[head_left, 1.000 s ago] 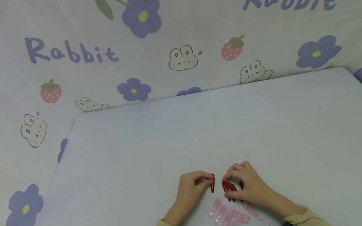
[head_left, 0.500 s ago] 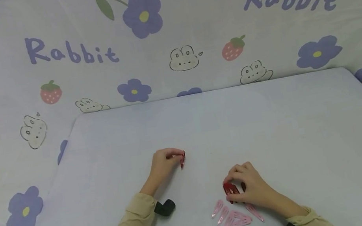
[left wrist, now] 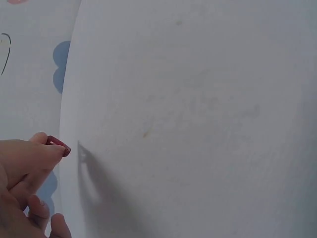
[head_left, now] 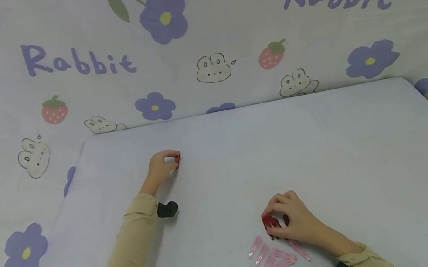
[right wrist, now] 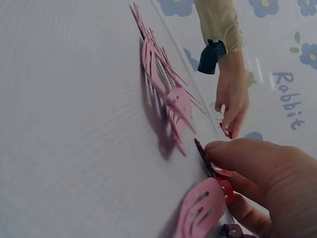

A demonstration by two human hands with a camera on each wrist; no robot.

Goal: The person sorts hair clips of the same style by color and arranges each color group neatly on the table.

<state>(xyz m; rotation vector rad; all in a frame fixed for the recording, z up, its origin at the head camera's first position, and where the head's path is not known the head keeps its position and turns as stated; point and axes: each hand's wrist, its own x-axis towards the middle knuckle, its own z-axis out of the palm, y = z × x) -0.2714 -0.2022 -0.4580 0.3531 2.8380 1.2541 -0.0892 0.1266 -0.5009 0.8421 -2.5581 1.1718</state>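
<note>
My left hand (head_left: 159, 168) is raised over the far left of the table and pinches one dark red snap hair clip (head_left: 177, 159) between thumb and fingertips. That clip (left wrist: 59, 145) shows past the thumb in the left wrist view. Near the front, my right hand (head_left: 296, 219) grips several red hair clips (head_left: 271, 225) between its thumb and fingers; the palm side hides part of them. Several pink hair clips (head_left: 279, 258) lie just in front of the right hand, some overlapping. One pink clip (right wrist: 202, 206) is close by the right fingers in the right wrist view.
The white table (head_left: 327, 147) has its back edge against a hanging cloth (head_left: 237, 21) printed with flowers, strawberries and rabbits. Black wrist mounts (head_left: 168, 209) sit at both cuffs.
My left hand has carried one red hair clip away from the right hand, up and to the left across the table. The right hand stays in place with its red clips.
</note>
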